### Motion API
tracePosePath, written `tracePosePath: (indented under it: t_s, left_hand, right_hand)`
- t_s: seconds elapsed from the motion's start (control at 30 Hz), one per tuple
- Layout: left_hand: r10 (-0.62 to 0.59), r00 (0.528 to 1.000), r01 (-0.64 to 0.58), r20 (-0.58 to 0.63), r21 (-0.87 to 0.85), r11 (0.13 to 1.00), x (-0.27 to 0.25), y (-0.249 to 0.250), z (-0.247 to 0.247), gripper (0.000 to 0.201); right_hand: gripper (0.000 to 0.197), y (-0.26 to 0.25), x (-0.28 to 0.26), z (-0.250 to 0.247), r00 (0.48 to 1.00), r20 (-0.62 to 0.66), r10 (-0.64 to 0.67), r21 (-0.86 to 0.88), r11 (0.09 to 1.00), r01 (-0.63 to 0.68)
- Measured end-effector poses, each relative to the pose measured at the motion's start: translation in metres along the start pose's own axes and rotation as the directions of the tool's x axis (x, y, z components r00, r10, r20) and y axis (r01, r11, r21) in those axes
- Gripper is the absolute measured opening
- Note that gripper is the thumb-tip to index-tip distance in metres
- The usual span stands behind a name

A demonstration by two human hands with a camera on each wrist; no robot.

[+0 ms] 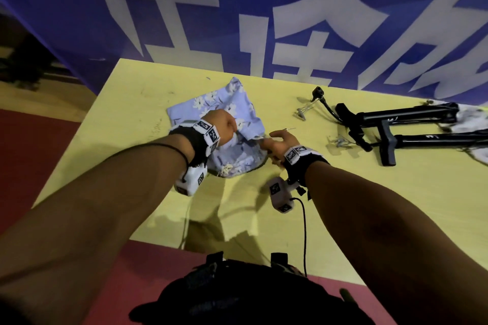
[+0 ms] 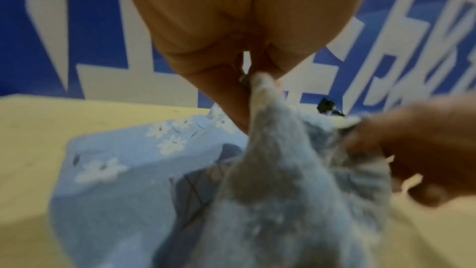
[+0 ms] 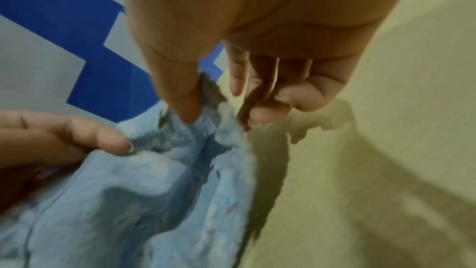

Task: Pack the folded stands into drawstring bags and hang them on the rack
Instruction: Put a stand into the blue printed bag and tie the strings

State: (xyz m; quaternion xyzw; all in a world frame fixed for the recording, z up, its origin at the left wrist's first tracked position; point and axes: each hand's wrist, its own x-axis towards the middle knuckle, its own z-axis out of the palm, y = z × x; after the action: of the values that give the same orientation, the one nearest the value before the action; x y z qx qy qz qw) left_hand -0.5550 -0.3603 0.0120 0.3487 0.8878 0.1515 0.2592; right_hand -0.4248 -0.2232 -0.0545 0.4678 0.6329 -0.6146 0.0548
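A light blue drawstring bag (image 1: 211, 105) printed with white flowers lies on the yellow table (image 1: 132, 155) in the head view. My left hand (image 1: 224, 126) pinches one side of the bag's rim and lifts it. My right hand (image 1: 277, 144) pinches the opposite side of the rim between thumb and fingers. In the left wrist view the bag (image 2: 115, 166) is bunched under my left hand (image 2: 247, 72). In the right wrist view the rim (image 3: 206, 121) sits between my thumb and fingers. Two black folded stands (image 1: 396, 124) lie on the table to the right.
A blue banner (image 1: 264, 8) with large white characters hangs right behind the table's far edge. Small metal hooks (image 1: 303, 111) and a black clamp piece (image 1: 318, 92) lie between the bag and the stands. A pale patterned cloth (image 1: 470, 119) lies at the far right.
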Motion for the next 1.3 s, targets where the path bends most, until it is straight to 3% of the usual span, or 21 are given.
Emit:
tracePosePath:
  t_s: [0.1,0.2,0.37,0.5,0.73,1.0,1.1,1.23,1.3]
  left_hand:
    - [-0.027,0.999,0.032,-0.04,0.137,0.99,0.006,0.01,0.001,0.014]
    - [-0.055,0.998,0.06,-0.035,0.188,0.98,0.009,0.028,0.006,0.009]
    - [-0.052,0.998,0.06,-0.046,0.171,0.984,0.022,0.05,0.019,0.051]
    - [-0.107,0.994,0.1,0.02,0.225,0.969,0.02,0.057,0.028,0.062]
    - [-0.124,0.991,0.107,0.058,0.234,0.966,0.014,0.054,0.034,0.064]
    - [-0.075,0.992,0.051,0.1,0.219,0.974,0.007,0.06,0.031,0.065]
    - [0.009,0.992,-0.03,0.126,0.162,0.986,0.001,0.067,0.027,0.062]
    - [0.055,0.996,-0.059,0.071,0.058,0.997,-0.003,0.08,0.017,0.056]
    - [0.07,0.997,-0.067,0.037,-0.056,0.996,-0.003,0.084,0.009,0.06]
  right_hand:
    - [0.026,0.002,0.007,-0.026,0.995,-0.091,-0.031,-0.032,0.999,0.028]
    - [0.024,0.006,0.011,-0.052,0.987,-0.144,-0.075,-0.337,0.941,0.022]
    - [0.03,0.015,0.016,-0.069,0.993,-0.103,-0.057,-0.659,0.752,-0.025]
    - [0.03,0.02,0.021,-0.061,0.994,-0.08,-0.076,-0.755,0.656,-0.011]
    - [0.022,0.019,0.021,-0.058,0.997,-0.034,-0.065,-0.776,0.63,0.014]
    - [0.021,0.007,0.005,-0.061,0.998,0.004,-0.057,-0.704,0.709,0.043]
    - [0.017,-0.01,-0.004,-0.053,0.993,0.078,-0.084,-0.56,0.821,0.114]
    - [0.012,-0.029,-0.016,-0.038,0.984,0.137,-0.116,-0.561,0.81,0.174]
    - [0.02,-0.034,-0.015,-0.034,0.974,0.147,-0.17,-0.512,0.83,0.222]
